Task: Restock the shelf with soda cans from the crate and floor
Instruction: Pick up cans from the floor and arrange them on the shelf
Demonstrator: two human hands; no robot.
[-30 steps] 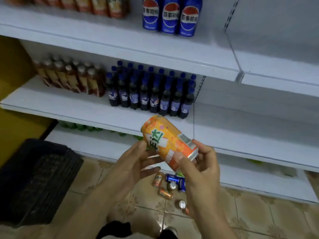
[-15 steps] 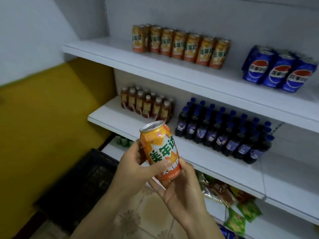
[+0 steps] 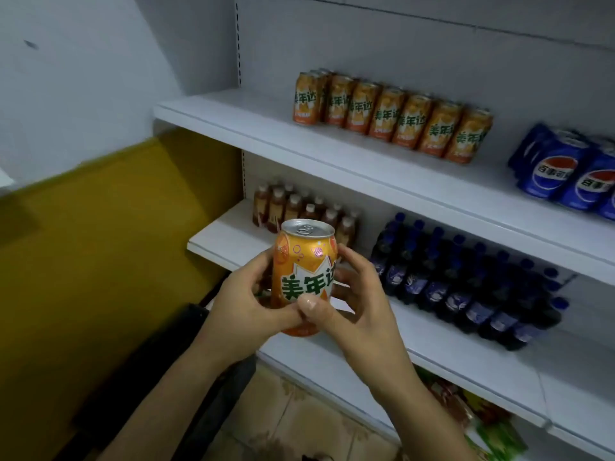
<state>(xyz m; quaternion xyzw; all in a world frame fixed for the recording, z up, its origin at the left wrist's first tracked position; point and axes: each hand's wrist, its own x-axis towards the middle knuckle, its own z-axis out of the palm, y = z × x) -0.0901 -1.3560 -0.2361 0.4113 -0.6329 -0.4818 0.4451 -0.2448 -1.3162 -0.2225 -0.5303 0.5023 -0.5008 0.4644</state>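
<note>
The upper shelf (image 3: 233,121) carried a row of orange cans (image 3: 392,118) and some blue cans (image 3: 565,174). The left hand (image 3: 239,311) and the right hand (image 3: 362,307) together gripped one upright orange soda can (image 3: 304,271), silver top up, in front of the middle shelf (image 3: 223,239).

The one head-worn view stands before the white shelf unit (image 3: 332,151), a little left of its middle. It faces forward and down, tilted so the boards slant from upper left to lower right. It is close to the unit: the left hand (image 3: 243,307) and right hand (image 3: 362,311) grip an orange can (image 3: 304,261) just in front of it, with floor tiles (image 3: 283,417) at its foot and a yellow wall panel (image 3: 100,244) to its left.
</note>
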